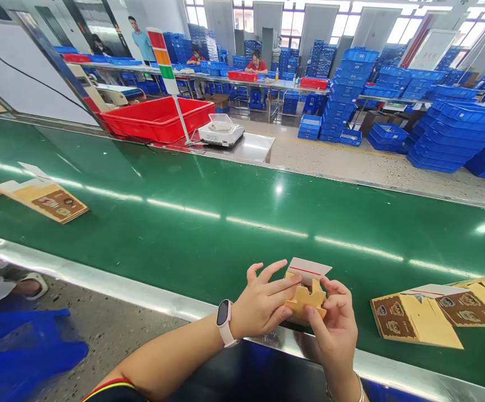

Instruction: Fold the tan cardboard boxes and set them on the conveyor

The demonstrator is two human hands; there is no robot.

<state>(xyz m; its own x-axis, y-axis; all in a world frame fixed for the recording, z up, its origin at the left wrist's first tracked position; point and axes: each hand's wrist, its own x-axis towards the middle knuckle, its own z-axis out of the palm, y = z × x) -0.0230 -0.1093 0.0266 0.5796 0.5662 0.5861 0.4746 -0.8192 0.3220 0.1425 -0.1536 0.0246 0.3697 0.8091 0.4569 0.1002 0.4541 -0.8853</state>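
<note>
A small tan cardboard box (306,303) with its flaps standing up is between my two hands, over the near edge of the green belt. A white flap with a red line (309,268) rises at its far side. My left hand (265,298), with a pale watch on the wrist, grips the box from the left, some fingers over its opening and others raised. My right hand (337,321) holds the right side, thumb against the near flap and fingers curled behind. The inside of the box is mostly hidden by fingers and flaps.
Brown printed cartons (395,318) lie partly unfolded on the belt (209,245) at right, and another flat carton (53,201) lies at left. Beyond stand a red bin (154,120), a scale (221,131) and a signal light (164,61). Stacked blue crates and several people are farther back.
</note>
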